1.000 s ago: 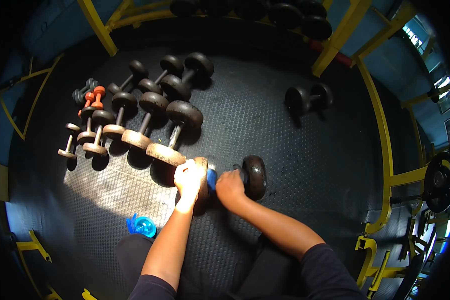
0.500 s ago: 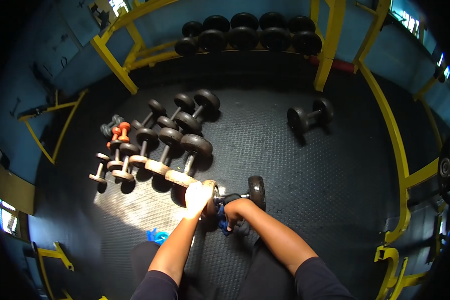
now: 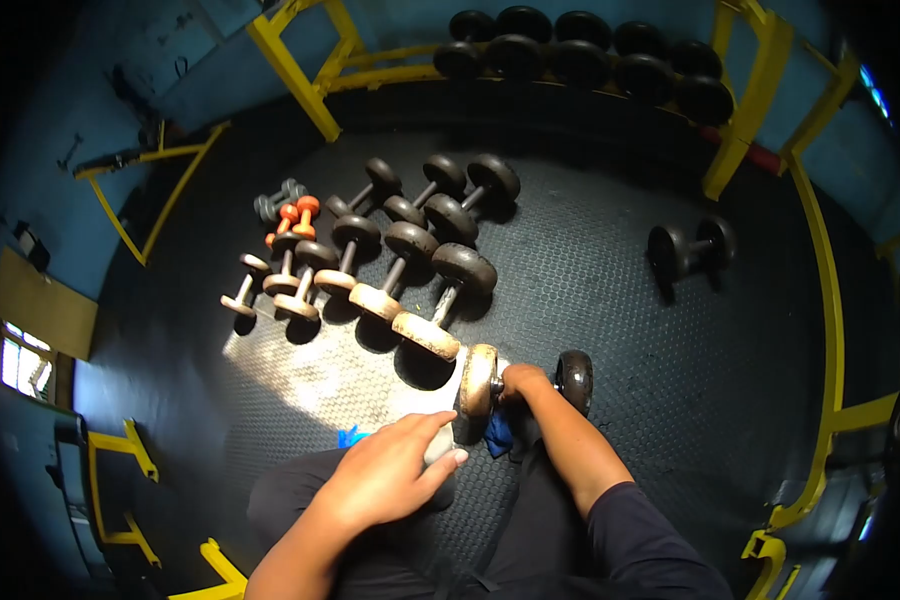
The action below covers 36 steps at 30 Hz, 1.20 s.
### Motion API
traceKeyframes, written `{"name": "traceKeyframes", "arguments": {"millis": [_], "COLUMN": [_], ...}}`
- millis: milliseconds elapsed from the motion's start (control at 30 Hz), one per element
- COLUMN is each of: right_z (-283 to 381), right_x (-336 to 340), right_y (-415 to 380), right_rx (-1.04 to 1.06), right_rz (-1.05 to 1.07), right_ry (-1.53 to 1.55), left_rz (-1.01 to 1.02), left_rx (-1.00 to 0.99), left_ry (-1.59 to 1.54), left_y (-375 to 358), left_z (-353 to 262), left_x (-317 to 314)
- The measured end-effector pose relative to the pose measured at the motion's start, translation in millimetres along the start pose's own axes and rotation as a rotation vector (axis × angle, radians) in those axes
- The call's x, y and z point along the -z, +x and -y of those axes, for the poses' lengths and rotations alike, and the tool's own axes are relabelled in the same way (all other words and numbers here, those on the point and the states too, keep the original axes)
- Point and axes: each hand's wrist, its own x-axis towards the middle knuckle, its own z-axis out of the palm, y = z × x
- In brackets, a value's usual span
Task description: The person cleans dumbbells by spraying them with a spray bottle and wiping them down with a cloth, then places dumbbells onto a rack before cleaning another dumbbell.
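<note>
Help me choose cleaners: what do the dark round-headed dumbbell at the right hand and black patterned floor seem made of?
Dumbbell: perhaps glossy painted metal or rubber, from highlights and scuffs. Floor: likely satin rubber, from soft sheen and repeated pattern.

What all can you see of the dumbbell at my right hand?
The dumbbell appears to rest crosswise on the dark textured floor. Its left weight is sunlit, pale and scuffed; the right weight is dark and shiny. Your right hand and forearm mostly hide the handle. Blue cloth sits beside it; contact is unclear.
</note>
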Motion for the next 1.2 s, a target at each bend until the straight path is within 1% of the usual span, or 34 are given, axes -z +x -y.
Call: {"name": "traceKeyframes", "arguments": {"millis": [33, 100, 133, 167, 233, 300, 333, 367, 400, 433, 467, 500, 567, 600, 633, 733, 767, 833, 867, 933, 1000, 1067, 1133, 1200], "right_z": [-5, -13, -15, -14, -13, -19, -19, -16, -14, -5, 3, 10, 5, 6, 9, 17, 22, 14, 20, 20, 21, 20, 22, 29], "right_x": [-3, -12, -12, -13, -11, -16, -13, -12, -14, -6, 7, 17, 12, 12, 15, 33, 38, 25, 36, 31, 39, 38, 41, 41], "right_y": [9, 28, 30, 30, 35, 36, 35, 33, 30, 20, 14, 11, 14, 15, 13, 10, 9, 12, 9, 4, 13, 16, 15, 17], "right_rx": [-0.014, 0.054, 0.037, 0.019, 0.010, 0.110, 0.070, 0.037, 0.036, 0.020, -0.050, -0.124, -0.121, -0.139, -0.156, -0.149, -0.152, -0.139, -0.177, -0.221, -0.213, -0.282, -0.270, -0.256], "right_rz": [0.023, 0.162, 0.230, 0.261, 0.311, 0.268, 0.292, 0.326, 0.272, 0.331, 0.325, 0.316, 0.325, 0.324, 0.319, 0.363, 0.384, 0.394, 0.419, 0.457, 0.455, 0.594, 0.554, 0.550], "right_ry": [-0.026, 0.091, 0.170, 0.154, 0.175, 0.143, 0.115, 0.090, 0.060, 0.061, 0.066, 0.071, 0.058, 0.052, 0.052, 0.059, 0.078, 0.059, 0.057, 0.076, 0.069, 0.098, 0.103, 0.081], "left_rz": [0.000, 0.130, 0.030, 0.080, 0.049, 0.101, 0.206, 0.460, 0.474, 0.498, 0.558, 0.437, 0.437, 0.454, 0.412, 0.333, 0.368, 0.503, 0.489, 0.510, 0.492, 0.453, 0.463, 0.425], "left_rx": [0.004, 0.078, 0.000, -0.009, -0.121, -0.197, -0.248, -0.268, -0.293, -0.321, -0.333, -0.328, -0.254, -0.229, -0.190, -0.116, -0.109, 0.002, 0.022, 0.021, 0.074, 0.126, 0.254, 0.371], "left_ry": [-0.037, 0.483, 0.339, 0.245, 0.466, 0.557, 0.499, 0.288, 0.313, 0.332, 0.300, 0.542, 0.250, 0.140, -0.001, -0.024, -0.024, -0.085, -0.080, -0.080, -0.078, -0.104, -0.271, -0.310], "left_y": [3, 7, 13, 22, 35, 44, 52, 59, 68, 75, 82, 79, 100, 109, 115, 134, 140, 158, 160, 164, 174, 173, 165, 155], "left_z": [2, 3, 7, 7, 7, 0, -6, -12, -13, -14, -13, -16, -10, -9, -7, -2, 2, 7, 9, 21, 34, 44, 62, 79], "left_x": [-1, -2, -3, -1, -12, -27, -19, -9, -3, 6, 13, -11, 16, 20, 22, 12, 11, 8, 3, -2, -3, -6, -19, -34]}}
